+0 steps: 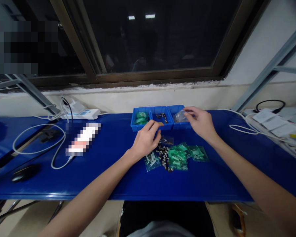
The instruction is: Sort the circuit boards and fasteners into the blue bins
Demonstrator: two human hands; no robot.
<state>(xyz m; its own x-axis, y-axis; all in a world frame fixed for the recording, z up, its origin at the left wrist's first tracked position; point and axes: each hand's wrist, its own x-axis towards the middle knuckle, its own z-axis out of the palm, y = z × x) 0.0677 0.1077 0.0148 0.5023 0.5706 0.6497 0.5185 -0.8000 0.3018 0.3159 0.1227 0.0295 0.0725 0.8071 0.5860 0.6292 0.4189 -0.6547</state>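
Three blue bins point(172, 126) stand side by side at the back of the table. Clear plastic bags point(179, 116) lie in the right bin, where my right hand point(199, 122) has its fingertips closed on one. My left hand point(146, 138) hovers in front of the middle bin, fingers curved and thumb apart, with nothing visible in it. Small metal fittings point(160, 116) sit in the middle bin, green bags point(141, 118) in the left one. Below my hands are a pile of dark-and-silver fittings point(164, 158), green bags of parts point(178, 157) and a clear bag of screws point(152, 162).
To the left are a pixelated bright object point(85, 138) with a white cable point(53, 161), a black mouse point(26, 173) and a power strip point(87, 114). White boxes and cables point(273, 121) lie at the right. A wall and window rise behind the table point(93, 184).
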